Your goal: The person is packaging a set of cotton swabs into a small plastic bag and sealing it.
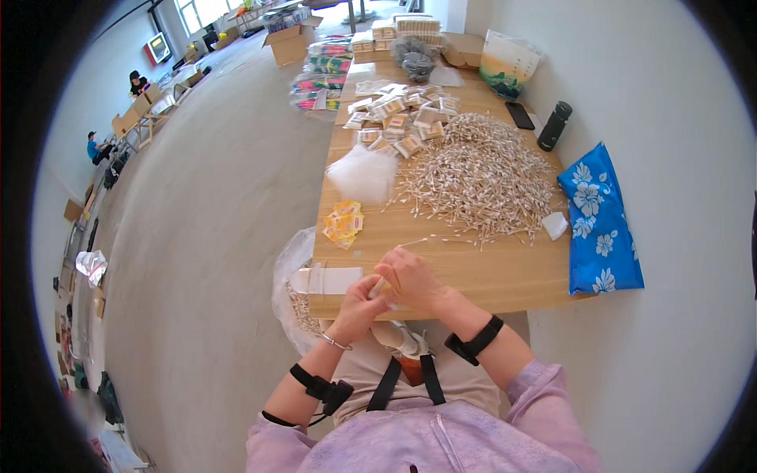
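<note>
My left hand (359,303) and my right hand (414,280) meet over the near edge of the wooden table (505,276). Together they pinch a small bundle of thin white-tipped sticks (378,285) in a clear little bag. A big heap of the same sticks (481,177) lies on the table just beyond my hands, with a few loose ones (441,238) close by. A small stack of yellow paper labels (344,223) lies to the left of my hands.
A pile of clear bags (364,175) and many filled small packets (398,118) sit farther up the table. A blue flowered cushion (599,221), a black bottle (553,126) and a phone (520,115) lie at the right. A plastic sack (293,292) hangs at the table's left corner. Cardboard boxes (290,41) stand beyond; people sit far left.
</note>
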`<act>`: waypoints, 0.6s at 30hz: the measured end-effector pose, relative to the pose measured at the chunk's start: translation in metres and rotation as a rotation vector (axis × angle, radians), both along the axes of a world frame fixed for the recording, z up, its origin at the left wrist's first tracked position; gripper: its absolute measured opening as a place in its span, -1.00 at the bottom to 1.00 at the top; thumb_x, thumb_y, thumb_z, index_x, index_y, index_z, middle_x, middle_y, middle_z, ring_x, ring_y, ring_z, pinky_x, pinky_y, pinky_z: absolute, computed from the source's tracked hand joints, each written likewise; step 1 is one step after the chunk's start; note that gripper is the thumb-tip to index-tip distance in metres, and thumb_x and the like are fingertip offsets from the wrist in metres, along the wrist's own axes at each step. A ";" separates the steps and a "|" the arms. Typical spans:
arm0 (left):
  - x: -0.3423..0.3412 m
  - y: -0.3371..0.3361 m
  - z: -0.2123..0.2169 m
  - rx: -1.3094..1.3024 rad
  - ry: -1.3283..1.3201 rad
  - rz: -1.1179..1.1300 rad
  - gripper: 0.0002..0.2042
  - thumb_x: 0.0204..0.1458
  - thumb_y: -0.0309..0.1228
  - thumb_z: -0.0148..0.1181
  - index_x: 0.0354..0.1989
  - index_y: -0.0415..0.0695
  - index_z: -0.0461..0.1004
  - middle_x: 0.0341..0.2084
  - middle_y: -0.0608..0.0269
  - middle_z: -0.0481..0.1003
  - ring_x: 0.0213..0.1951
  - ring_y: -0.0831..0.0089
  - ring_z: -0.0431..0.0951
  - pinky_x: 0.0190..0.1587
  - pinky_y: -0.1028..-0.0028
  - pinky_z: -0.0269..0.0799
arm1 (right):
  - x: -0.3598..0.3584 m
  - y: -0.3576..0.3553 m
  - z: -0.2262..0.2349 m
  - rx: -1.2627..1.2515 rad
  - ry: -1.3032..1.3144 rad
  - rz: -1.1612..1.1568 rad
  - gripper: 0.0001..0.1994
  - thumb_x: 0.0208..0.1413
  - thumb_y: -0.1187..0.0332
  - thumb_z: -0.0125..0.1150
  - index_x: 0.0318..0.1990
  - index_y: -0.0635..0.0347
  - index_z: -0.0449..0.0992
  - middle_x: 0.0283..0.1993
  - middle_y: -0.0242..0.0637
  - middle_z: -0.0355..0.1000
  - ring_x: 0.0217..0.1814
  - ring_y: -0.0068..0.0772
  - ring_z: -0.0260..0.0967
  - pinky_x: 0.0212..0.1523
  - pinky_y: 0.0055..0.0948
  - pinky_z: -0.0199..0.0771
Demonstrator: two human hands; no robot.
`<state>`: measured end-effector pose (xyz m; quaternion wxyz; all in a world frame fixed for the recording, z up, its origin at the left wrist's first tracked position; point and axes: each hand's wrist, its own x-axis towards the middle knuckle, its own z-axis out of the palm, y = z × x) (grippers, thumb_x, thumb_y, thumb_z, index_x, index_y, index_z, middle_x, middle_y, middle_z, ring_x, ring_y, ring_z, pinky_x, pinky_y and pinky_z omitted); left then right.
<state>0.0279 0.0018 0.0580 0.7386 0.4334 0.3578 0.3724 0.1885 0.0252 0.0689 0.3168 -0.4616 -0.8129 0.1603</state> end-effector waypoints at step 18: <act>0.007 -0.012 0.002 0.026 -0.062 -0.215 -0.82 0.08 -0.49 0.18 -0.13 -0.19 0.47 -0.27 0.30 0.53 -0.23 0.52 0.53 -0.13 0.48 0.49 | 0.040 -0.033 0.019 -0.005 0.332 0.160 -0.77 -0.13 0.49 0.25 -0.24 0.11 0.56 -0.24 -0.27 0.42 -0.19 -0.23 0.36 -0.16 -0.34 0.42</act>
